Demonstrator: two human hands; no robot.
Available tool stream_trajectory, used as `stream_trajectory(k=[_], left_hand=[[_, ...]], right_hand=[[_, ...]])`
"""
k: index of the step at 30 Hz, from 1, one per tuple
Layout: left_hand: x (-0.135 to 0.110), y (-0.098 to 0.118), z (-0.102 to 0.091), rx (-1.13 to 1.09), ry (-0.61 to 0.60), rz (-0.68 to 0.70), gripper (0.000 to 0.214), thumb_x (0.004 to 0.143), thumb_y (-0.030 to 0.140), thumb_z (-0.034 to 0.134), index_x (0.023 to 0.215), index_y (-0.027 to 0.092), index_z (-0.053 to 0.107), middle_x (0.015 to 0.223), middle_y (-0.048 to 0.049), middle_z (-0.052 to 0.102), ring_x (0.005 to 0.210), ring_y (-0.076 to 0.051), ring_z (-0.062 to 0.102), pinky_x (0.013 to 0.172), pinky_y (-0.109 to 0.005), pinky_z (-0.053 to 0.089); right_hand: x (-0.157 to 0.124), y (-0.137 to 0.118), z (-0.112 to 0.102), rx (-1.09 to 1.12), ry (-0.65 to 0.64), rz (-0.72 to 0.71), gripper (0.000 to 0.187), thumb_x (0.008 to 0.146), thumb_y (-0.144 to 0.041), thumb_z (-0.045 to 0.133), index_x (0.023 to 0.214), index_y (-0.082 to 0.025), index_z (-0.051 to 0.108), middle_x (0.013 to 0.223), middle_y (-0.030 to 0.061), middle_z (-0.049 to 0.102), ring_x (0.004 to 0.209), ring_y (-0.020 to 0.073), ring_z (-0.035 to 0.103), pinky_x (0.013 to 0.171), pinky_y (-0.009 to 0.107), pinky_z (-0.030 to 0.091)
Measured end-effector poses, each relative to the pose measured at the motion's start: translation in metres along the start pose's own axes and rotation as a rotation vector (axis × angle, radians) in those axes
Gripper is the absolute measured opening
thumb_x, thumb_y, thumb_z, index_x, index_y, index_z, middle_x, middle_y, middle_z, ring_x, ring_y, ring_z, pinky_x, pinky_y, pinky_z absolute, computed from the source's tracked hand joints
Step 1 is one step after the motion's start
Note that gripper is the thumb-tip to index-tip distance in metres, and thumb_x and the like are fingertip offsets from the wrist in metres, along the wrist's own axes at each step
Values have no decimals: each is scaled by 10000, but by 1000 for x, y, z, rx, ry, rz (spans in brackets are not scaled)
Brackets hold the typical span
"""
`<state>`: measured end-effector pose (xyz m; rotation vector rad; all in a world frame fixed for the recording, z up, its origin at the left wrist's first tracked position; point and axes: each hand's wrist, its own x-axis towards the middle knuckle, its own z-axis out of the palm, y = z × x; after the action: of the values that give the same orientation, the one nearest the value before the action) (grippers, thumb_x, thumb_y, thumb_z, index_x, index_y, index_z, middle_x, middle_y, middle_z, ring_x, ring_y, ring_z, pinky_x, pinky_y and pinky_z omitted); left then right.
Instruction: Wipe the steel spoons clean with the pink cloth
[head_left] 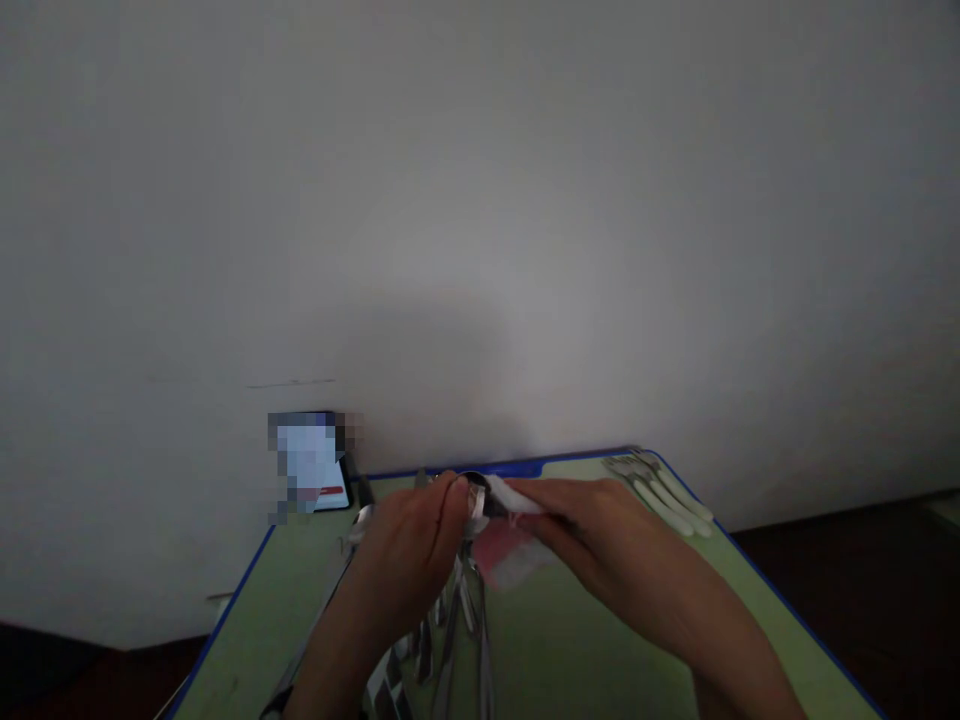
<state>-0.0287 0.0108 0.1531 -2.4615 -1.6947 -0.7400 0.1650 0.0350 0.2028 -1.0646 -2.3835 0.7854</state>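
Near the back edge of the table, my left hand (418,535) is closed around a shiny metal utensil with a rounded, spoon-like end (475,481). Most of it is hidden by my fingers. My right hand (592,520) is closed on a thin pink and white cloth (504,552). The cloth meets the metal between my hands, and its loose part hangs below. Under my hands lies a group of metal cutlery (450,630), its handles pointing towards me, partly covered by my left forearm.
Several white-handled forks (667,495) lie side by side at the table's far right corner. A phone with a lit screen (309,460) leans against the grey wall (480,220) at the back left. The green table (592,650) has a blue rim.
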Motion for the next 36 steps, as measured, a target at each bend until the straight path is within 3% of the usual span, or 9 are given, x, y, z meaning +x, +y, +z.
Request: stream_trajectory(k=[5, 10, 14, 17, 21, 26, 32, 36], left_hand=[[2, -1, -4, -56, -62, -98, 382, 943, 195, 225, 713, 183, 530, 632, -45, 625, 530, -171, 572, 515, -270, 370], [-1, -9, -3, -164, 77, -79, 365, 929, 189, 231, 697, 188, 512, 607, -39, 612, 497, -155, 555, 492, -260, 360], [-2, -10, -8, -217, 203, -122, 375, 935, 199, 233, 654, 201, 480, 519, -7, 551, 443, -144, 529, 465, -254, 350], [-3, -5, -12, -162, 205, -39, 391, 942, 195, 230, 643, 197, 482, 531, -6, 551, 445, -137, 523, 466, -250, 347], [-5, 4, -17, -62, 268, 78, 406, 950, 177, 233, 624, 192, 474, 533, -5, 545, 433, -124, 503, 453, -250, 329], [-9, 11, -25, -106, 372, 180, 401, 951, 171, 271, 624, 191, 501, 529, -5, 565, 463, -122, 537, 509, -248, 401], [-13, 10, -32, -117, 432, 273, 320, 907, 124, 355, 700, 181, 592, 631, -25, 667, 587, -135, 625, 611, -242, 475], [-14, 0, -43, -121, 454, 202, 331, 882, 89, 376, 610, 180, 540, 507, 23, 577, 454, -94, 537, 516, -217, 410]], right_hand=[[5, -1, 5, 0, 233, -43, 296, 914, -350, 452, 1111, -253, 652, 996, 68, 715, 865, 209, 659, 813, 321, 480], [0, -14, 14, 30, 216, -185, 250, 886, -341, 516, 1059, -269, 681, 1100, 58, 678, 1021, 206, 610, 913, 344, 462], [-3, -24, 20, 38, 216, -160, 254, 916, -315, 448, 876, -237, 686, 1096, 59, 639, 979, 183, 603, 869, 328, 475], [0, -23, 26, -8, 270, -107, 149, 828, -316, 600, 929, -208, 619, 994, 77, 624, 919, 209, 587, 812, 351, 479], [6, -20, 32, 8, 343, -99, 354, 755, -329, 683, 1046, -192, 535, 967, 84, 606, 894, 218, 565, 771, 349, 465], [0, -28, 33, -35, 221, -69, 165, 874, -339, 518, 900, -186, 571, 871, 76, 644, 802, 201, 570, 713, 318, 420], [-8, -35, 29, -37, 104, 2, 281, 915, -378, 416, 769, -190, 565, 650, 21, 605, 556, 129, 496, 544, 260, 307], [-10, -33, 21, -144, 56, 9, 290, 911, -371, 429, 733, -180, 553, 620, 4, 569, 567, 122, 468, 542, 250, 268]])
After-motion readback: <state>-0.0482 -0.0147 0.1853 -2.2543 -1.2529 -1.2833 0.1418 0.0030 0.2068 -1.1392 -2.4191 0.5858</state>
